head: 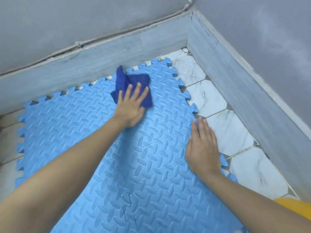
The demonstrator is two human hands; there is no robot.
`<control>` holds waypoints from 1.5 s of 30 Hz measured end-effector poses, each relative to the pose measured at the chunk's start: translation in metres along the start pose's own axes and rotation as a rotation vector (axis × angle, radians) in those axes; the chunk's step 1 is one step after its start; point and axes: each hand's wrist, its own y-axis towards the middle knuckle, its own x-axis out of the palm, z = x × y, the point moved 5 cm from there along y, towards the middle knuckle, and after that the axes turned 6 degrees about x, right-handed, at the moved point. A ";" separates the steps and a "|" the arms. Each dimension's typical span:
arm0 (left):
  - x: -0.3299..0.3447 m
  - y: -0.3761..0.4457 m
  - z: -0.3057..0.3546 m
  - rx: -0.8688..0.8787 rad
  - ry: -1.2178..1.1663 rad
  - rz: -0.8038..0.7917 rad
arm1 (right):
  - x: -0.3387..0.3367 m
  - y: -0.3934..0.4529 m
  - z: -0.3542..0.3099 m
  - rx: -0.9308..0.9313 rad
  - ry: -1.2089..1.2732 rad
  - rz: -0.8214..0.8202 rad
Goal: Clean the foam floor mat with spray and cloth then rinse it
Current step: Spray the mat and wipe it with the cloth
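A light blue foam floor mat (70,125) with a raised leaf pattern and jigsaw edges lies on the floor and fills most of the view. Near its far edge sits a crumpled dark blue cloth (133,81). My left hand (131,105) presses flat on the cloth's near part, fingers straight and spread. My right hand (202,145) lies flat on the mat's right edge, fingers straight and together, half over the tile. No spray bottle is in view.
White marble-look hexagon tiles (227,130) run along the mat's right side. Grey skirting and walls (252,91) meet in a corner at the far right. A yellow object (296,207) shows at the lower right edge.
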 end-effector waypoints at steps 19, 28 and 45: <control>0.030 -0.141 0.118 0.301 0.069 -0.023 | -0.017 0.039 0.023 -0.092 0.289 -0.296; 0.026 -0.122 0.078 0.037 -0.056 0.029 | -0.029 -0.053 0.080 0.057 0.364 -0.311; 0.026 -0.123 0.161 0.348 0.046 0.064 | -0.034 -0.026 0.084 0.036 0.491 -0.487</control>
